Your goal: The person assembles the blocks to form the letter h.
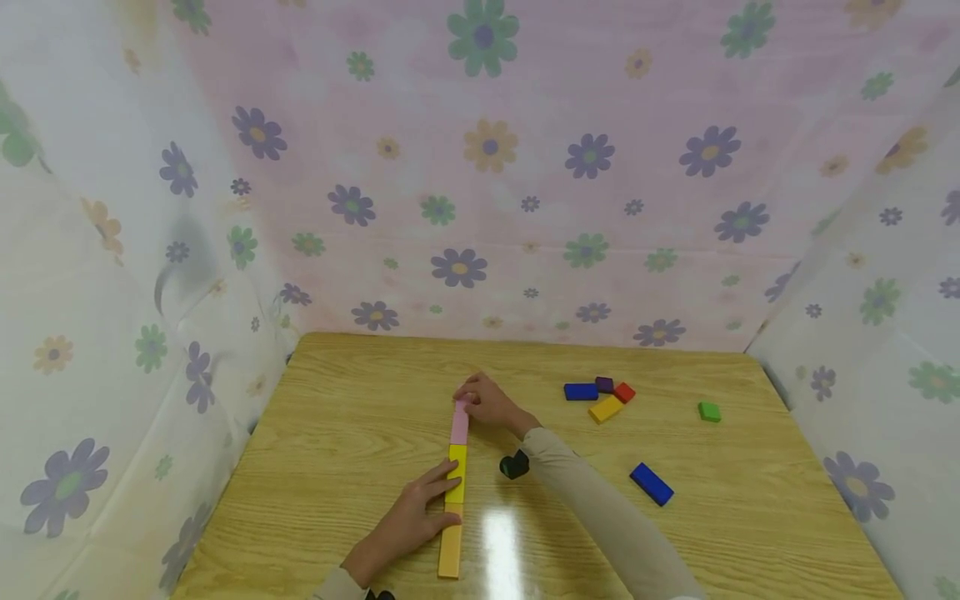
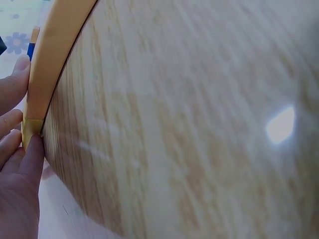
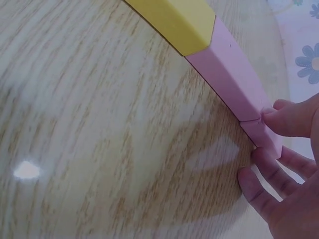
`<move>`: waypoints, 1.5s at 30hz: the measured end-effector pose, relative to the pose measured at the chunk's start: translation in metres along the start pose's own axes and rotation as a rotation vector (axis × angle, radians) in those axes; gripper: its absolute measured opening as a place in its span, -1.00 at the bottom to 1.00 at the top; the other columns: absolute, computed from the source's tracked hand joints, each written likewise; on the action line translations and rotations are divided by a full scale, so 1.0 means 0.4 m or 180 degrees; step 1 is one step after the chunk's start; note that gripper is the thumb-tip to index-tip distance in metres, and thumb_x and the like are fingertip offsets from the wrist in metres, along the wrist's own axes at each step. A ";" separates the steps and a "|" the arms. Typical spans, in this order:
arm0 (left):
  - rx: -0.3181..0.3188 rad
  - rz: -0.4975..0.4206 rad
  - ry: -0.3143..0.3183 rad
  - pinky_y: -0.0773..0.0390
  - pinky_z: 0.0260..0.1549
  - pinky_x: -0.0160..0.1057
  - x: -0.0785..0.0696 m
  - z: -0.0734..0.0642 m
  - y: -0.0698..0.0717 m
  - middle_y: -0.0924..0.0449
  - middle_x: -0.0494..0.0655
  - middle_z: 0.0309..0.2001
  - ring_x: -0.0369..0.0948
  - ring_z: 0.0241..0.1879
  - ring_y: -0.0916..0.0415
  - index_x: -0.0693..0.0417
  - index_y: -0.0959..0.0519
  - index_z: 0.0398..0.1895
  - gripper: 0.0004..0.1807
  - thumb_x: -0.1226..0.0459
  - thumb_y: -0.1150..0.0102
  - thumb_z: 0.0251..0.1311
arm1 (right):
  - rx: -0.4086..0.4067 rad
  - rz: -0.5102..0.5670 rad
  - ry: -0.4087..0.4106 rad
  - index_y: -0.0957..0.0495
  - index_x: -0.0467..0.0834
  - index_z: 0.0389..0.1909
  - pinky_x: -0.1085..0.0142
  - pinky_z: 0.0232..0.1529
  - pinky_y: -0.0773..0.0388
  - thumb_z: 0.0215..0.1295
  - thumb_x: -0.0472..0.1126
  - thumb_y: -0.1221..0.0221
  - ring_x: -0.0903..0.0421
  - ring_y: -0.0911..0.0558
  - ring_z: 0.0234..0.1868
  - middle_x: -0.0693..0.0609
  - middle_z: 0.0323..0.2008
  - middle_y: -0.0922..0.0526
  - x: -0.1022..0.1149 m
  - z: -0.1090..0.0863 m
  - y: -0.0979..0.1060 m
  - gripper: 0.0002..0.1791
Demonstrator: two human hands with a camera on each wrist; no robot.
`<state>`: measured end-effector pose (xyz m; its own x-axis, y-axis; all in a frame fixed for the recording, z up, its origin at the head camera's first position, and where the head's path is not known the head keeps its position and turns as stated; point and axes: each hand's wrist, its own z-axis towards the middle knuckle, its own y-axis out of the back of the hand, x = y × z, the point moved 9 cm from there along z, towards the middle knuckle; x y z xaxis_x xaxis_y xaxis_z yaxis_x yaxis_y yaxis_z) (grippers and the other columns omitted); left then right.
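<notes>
Pink block (image 3: pixel 263 138): right grip (image 1: pixel 492 403) pinches it, relaxed left grip (image 1: pixel 413 512) touches yellow block (image 1: pixel 458 453).

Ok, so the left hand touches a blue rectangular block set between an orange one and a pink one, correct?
Only the colour is wrong: the left hand touches a yellow rectangular block, not blue, between an orange block and a pink block, as the head view shows.

We've got 4 rect. blocks end to end in a near-to-far line on the tabletop (image 1: pixel 345 417), just L of ctr: orange block (image 1: pixel 450 550) nearest, then yellow block (image 1: pixel 458 453), pink block (image 1: pixel 459 427), & small pink block (image 3: pixel 264 138) at the far end. All lie flat, touching; thin seam btwn the pinks.
</notes>
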<state>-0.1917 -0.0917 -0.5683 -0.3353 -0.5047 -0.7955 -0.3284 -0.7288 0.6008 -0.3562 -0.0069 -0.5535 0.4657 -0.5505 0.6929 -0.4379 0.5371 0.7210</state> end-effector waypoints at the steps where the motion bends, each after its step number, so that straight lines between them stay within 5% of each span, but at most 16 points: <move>1: -0.0010 0.0008 -0.0019 -0.31 0.20 0.03 0.000 0.000 0.000 -0.21 0.02 0.38 0.04 0.35 -0.13 0.22 -0.48 0.19 -0.41 0.13 -0.31 0.11 | -0.0014 -0.0002 0.0010 -0.59 -0.26 -0.03 0.17 -0.18 -0.47 0.29 -0.40 -0.08 0.00 -0.44 -0.21 -0.20 0.01 -0.39 0.000 0.000 0.000 -0.74; 9: 0.0023 -0.0042 -0.0036 -0.30 0.21 0.04 0.002 0.001 -0.004 -0.19 0.03 0.38 0.05 0.36 -0.12 0.22 -0.47 0.20 -0.41 0.12 -0.29 0.13 | -0.0078 -0.0068 0.0133 -0.56 -0.30 0.00 0.15 -0.18 -0.47 0.33 -0.40 -0.05 -0.01 -0.44 -0.23 -0.23 0.02 -0.40 0.004 -0.002 -0.001 -0.73; 17: -0.0015 0.0027 -0.0144 -0.33 0.19 0.03 -0.001 0.003 -0.004 -0.21 0.06 0.37 0.07 0.34 -0.14 0.24 -0.48 0.18 -0.40 0.12 -0.30 0.11 | -0.0189 -0.0164 0.0384 -0.55 -0.39 -0.01 0.00 0.02 -0.46 0.29 -0.45 -0.02 -0.16 -0.43 0.04 -0.30 0.02 -0.45 0.015 -0.002 0.004 -0.71; 26: -0.0030 0.0026 -0.0189 -0.32 0.19 0.04 -0.009 0.006 -0.007 -0.22 0.06 0.36 0.08 0.34 -0.15 0.24 -0.48 0.18 -0.40 0.11 -0.30 0.11 | -0.0093 -0.0358 0.0298 -0.58 -0.32 -0.01 0.03 0.06 -0.47 0.29 -0.43 -0.03 -0.13 -0.41 0.14 -0.23 0.06 -0.49 0.007 -0.008 0.018 -0.70; 32: -0.0023 -0.0002 -0.0137 -0.32 0.20 0.04 -0.001 0.003 -0.007 -0.20 0.04 0.38 0.06 0.35 -0.13 0.24 -0.47 0.20 -0.39 0.10 -0.29 0.12 | -0.0025 -0.0061 -0.0012 -0.54 -0.28 0.03 0.11 -0.09 -0.51 0.32 -0.41 -0.04 -0.10 -0.49 -0.02 -0.18 0.14 -0.40 0.014 -0.032 0.067 -0.71; 45: -0.0021 -0.0004 -0.0040 -0.27 0.22 0.04 0.009 -0.005 -0.003 -0.18 0.00 0.39 0.04 0.37 -0.10 0.22 -0.46 0.21 -0.39 0.12 -0.30 0.11 | -0.0166 -0.0145 0.0217 -0.53 -0.18 0.01 0.22 -0.29 -0.53 0.32 -0.38 -0.08 0.04 -0.50 -0.26 -0.18 0.10 -0.42 0.046 -0.129 0.184 -0.74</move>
<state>-0.1908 -0.0935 -0.5720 -0.3459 -0.4979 -0.7952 -0.3230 -0.7326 0.5992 -0.3404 0.0556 -0.4882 0.5363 -0.5312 0.6559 -0.3752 0.5460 0.7490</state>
